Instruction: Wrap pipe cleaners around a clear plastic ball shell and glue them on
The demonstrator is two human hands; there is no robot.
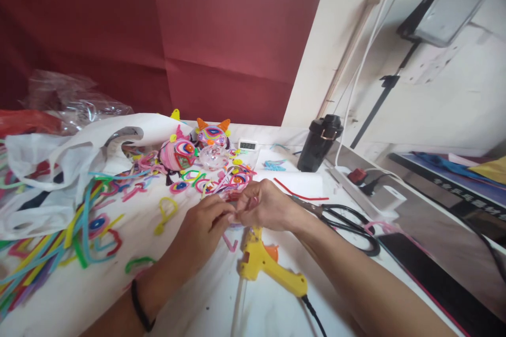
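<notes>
Head view, hands: left hand (203, 226) and right hand (263, 205) meet at their fingers, pinching a small pink piece (234, 214) between them, low over the tabletop (205, 300).
Just below: yellow glue gun (269, 266) lying flat.
Right: black scissors (343, 221), red strip (298, 192), black bottle (318, 142).
Behind: pipe-cleaner figures (197, 145), small clock (247, 145).
Left: loose pipe cleaners (59, 242), white bag (59, 168).
</notes>
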